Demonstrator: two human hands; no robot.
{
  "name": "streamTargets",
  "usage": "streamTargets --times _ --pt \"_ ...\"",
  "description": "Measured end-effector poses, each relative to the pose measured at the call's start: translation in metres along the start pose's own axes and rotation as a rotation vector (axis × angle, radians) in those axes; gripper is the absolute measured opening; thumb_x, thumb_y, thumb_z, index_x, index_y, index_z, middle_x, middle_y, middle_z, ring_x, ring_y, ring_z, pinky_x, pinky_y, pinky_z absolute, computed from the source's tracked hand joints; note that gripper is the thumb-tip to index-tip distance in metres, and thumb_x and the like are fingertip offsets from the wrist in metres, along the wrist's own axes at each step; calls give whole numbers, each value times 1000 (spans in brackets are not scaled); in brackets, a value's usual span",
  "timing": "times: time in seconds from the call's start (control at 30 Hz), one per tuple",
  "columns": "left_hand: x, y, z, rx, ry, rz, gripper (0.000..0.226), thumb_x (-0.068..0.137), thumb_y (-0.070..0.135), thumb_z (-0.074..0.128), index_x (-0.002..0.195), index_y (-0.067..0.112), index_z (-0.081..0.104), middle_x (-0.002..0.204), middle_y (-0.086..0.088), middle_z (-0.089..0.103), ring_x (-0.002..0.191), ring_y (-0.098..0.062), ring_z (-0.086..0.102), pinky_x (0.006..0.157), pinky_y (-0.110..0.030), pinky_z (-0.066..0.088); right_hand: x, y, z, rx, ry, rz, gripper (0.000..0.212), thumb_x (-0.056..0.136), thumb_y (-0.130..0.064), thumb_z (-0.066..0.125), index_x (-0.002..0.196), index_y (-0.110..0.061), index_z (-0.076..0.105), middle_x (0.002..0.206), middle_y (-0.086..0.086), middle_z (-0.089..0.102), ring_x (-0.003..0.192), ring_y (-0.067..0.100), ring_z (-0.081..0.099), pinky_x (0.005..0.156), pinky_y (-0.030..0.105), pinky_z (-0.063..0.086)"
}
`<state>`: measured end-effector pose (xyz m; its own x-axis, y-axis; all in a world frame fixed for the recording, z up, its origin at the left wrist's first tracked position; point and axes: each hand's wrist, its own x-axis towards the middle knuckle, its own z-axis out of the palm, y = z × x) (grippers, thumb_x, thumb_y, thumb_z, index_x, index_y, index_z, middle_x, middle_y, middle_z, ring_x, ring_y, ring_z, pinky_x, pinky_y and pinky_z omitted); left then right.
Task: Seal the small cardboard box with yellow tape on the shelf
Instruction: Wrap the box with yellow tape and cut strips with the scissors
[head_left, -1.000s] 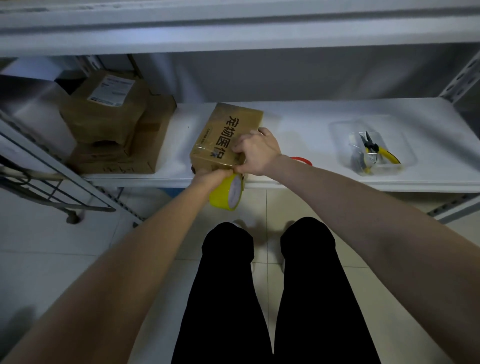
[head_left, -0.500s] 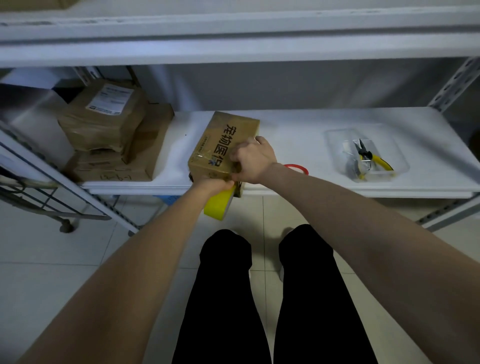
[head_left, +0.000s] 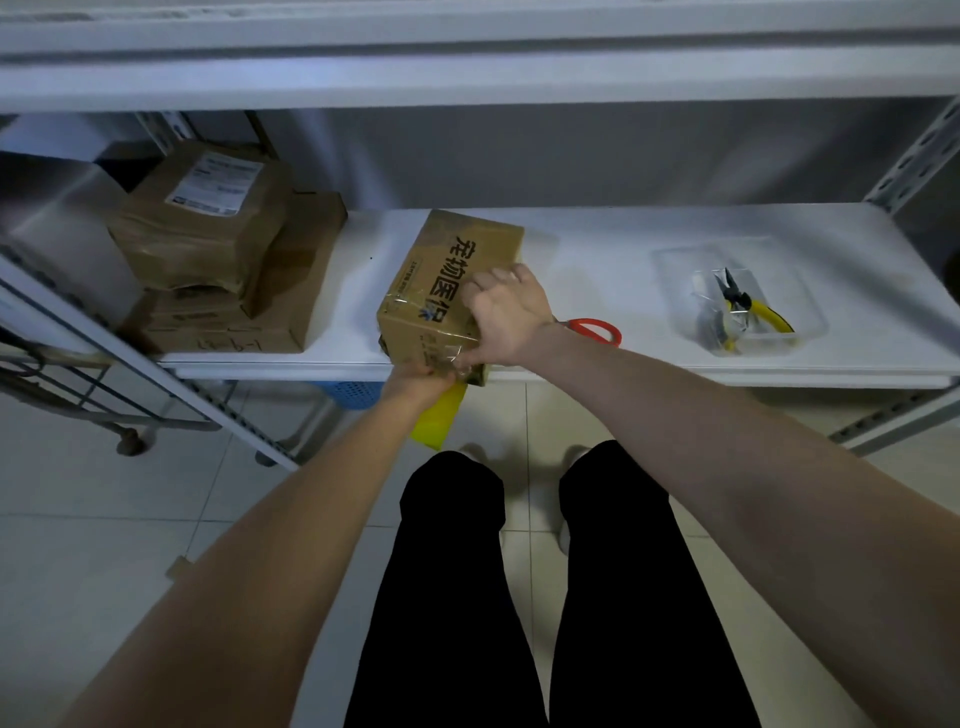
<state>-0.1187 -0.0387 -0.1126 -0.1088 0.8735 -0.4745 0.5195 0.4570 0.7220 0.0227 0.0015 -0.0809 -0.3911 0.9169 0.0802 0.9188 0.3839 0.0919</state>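
Observation:
A small brown cardboard box (head_left: 441, 280) with large black characters on top sits at the front edge of the white shelf (head_left: 597, 291). My right hand (head_left: 506, 314) rests on the box's near right corner, fingers curled over its top and thumb pressed on the front face. My left hand (head_left: 418, 382) is just below the shelf edge in front of the box and grips a roll of yellow tape (head_left: 436, 423), which hangs under it. The left fingers are mostly hidden behind the wrist.
Red-handled scissors (head_left: 595, 330) lie on the shelf right of the box. A clear tray (head_left: 737, 296) farther right holds yellow-handled pliers. Stacked brown parcels (head_left: 218, 260) fill the shelf's left end. A blue basket (head_left: 348, 395) sits under the shelf. My legs (head_left: 519, 597) stand below.
The yellow tape roll has dropped slightly and tilted under the shelf edge. My right hand stays on the box's near corner. The view has shifted a little.

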Motion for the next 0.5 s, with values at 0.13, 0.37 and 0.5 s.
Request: streamTargets --times 0.13,0.37,0.5 --pt "8 -1 -5 3 6 -55 27 86 24 67 109 10 64 118 -12 63 114 -29 57 96 -34 47 -4 -10 14 -37 101 -14 70 72 -56 66 119 -8 50 120 7 52 111 25 50 102 39 29" --pt "17 12 -7 66 83 -7 8 80 22 70 76 18 66 107 -7 68 108 -24 59 95 -31 45 -4 -3 24 -71 146 -75 74 71 -61 66 119 -7 52 118 8 54 107 27 52 103 42 29" --pt "19 8 0 77 66 -35 9 83 13 65 88 6 67 113 -18 66 112 -33 58 98 -40 48 -13 19 19 242 166 -101 55 89 -56 45 122 -14 55 125 4 56 117 23 50 106 39 26"
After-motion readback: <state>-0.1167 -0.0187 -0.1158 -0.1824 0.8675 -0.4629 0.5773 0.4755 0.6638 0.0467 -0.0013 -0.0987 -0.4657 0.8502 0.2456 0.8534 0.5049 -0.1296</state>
